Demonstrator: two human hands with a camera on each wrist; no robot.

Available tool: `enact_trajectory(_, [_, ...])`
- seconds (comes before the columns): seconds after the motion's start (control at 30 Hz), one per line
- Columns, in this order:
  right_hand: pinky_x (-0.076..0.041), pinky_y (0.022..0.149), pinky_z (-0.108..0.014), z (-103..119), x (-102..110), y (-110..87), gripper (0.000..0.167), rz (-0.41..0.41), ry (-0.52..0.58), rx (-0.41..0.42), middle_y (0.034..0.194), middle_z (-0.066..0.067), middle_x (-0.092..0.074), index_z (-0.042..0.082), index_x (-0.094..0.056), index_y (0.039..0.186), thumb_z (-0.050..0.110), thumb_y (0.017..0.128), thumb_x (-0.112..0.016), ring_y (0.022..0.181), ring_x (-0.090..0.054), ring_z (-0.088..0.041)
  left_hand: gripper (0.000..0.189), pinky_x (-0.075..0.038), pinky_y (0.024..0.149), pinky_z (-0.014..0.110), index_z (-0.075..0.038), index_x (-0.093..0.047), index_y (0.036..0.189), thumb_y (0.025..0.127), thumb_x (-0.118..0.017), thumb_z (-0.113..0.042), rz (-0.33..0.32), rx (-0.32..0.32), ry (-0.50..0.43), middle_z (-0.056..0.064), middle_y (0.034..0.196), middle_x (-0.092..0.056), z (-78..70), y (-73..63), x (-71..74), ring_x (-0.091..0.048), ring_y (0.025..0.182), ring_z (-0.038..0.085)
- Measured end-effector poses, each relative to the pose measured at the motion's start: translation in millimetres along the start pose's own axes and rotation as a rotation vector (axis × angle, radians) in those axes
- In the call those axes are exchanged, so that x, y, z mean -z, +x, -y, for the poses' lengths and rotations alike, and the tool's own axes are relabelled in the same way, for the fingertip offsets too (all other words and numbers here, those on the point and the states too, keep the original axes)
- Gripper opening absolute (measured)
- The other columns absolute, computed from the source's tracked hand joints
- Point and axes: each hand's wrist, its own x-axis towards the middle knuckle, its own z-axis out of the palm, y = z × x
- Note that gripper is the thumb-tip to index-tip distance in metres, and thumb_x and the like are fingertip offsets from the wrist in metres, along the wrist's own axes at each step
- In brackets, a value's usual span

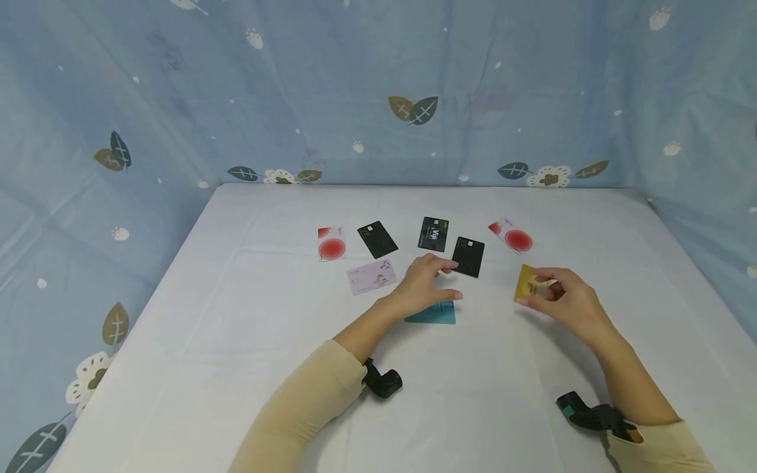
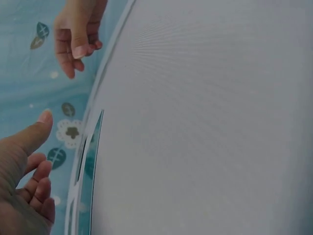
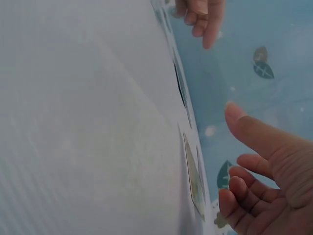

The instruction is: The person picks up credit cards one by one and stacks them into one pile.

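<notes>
My left hand [image 1: 418, 286] hovers over a teal card [image 1: 433, 315], covering its upper part, with index finger and thumb spread apart. In the left wrist view the teal card [image 2: 95, 181] lies on the table, and that hand [image 2: 24, 186] holds nothing. A yellow card [image 1: 524, 284] is partly hidden by my right hand [image 1: 564, 299]. The right wrist view shows the yellow card [image 3: 193, 176] on the tabletop, apart from the loosely bent fingers and raised thumb of the right hand [image 3: 264, 181]. The left index fingertip overlaps the edge of a black card [image 1: 470, 256] in the head view.
Around the hands on the white table [image 1: 248, 355] lie a black Vip card [image 1: 434, 234], another black card [image 1: 377, 239], a pink card [image 1: 371, 276], and two red-and-white cards, one left [image 1: 332, 244] and one right [image 1: 511, 236]. Blue patterned cloth [image 1: 331, 85] hangs behind.
</notes>
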Motion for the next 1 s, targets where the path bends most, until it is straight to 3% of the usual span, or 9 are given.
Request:
enact_trajectory(0.27, [-0.041,0.056,-0.02,-14.2,12.5,-2.9,0.064,0.048,-0.033,-0.022,0.112,-0.019,-0.052,-0.001,-0.052,0.128,0.032,0.078,-0.078,0.076,-0.044,-0.011,0.062,-0.038,0.095,0.028,-0.014,-0.051,0.135,0.082,-0.073,-0.038,0.051,-0.007,0.067,0.002,0.117,-0.055,-18.2,16.5,-17.1,-0.047,0.11,0.017])
enact_trajectory(0.5, [-0.041,0.057,-0.021,-23.0,16.9,-2.5,0.069,0.068,-0.074,-0.032,0.113,-0.022,-0.052,-0.003,-0.05,0.13,0.032,0.078,-0.078,0.081,-0.045,-0.022,0.065,-0.04,0.09,0.023,-0.015,-0.049,0.137,0.082,-0.072,-0.041,0.079,-0.031,0.115,0.001,0.118,-0.054,-33.5,28.7,-27.9,-0.047,0.109,0.014])
enact_trajectory(0.63, [-0.041,0.058,-0.022,-25.4,18.8,-0.2,0.072,0.08,-0.095,-0.039,0.113,-0.023,-0.051,-0.004,-0.048,0.131,0.032,0.077,-0.079,0.084,-0.046,-0.026,0.066,-0.039,0.091,0.023,-0.016,-0.049,0.137,0.082,-0.072,-0.042,0.089,-0.032,0.171,0.001,0.119,-0.055,-40.7,35.5,-33.0,-0.047,0.108,0.014])
enact_trajectory(0.87, [-0.042,0.059,-0.025,-31.1,19.9,5.8,0.082,0.131,-0.119,-0.081,0.115,-0.026,-0.047,-0.007,-0.044,0.133,0.039,0.075,-0.078,0.087,-0.045,-0.03,0.071,-0.038,0.091,0.025,-0.018,-0.048,0.139,0.08,-0.07,-0.05,0.135,-0.019,0.348,-0.003,0.123,-0.055,-51.6,51.7,-47.6,-0.045,0.109,0.012])
enact_trajectory(1.0, [-0.041,0.06,-0.028,-35.8,19.9,7.6,0.083,0.159,-0.132,-0.092,0.114,-0.027,-0.046,-0.01,-0.042,0.133,0.038,0.076,-0.078,0.086,-0.045,-0.03,0.072,-0.038,0.095,0.026,-0.019,-0.046,0.14,0.08,-0.069,-0.052,0.157,0.008,0.365,-0.001,0.129,-0.052,-54.6,59.9,-58.5,-0.044,0.111,0.013])
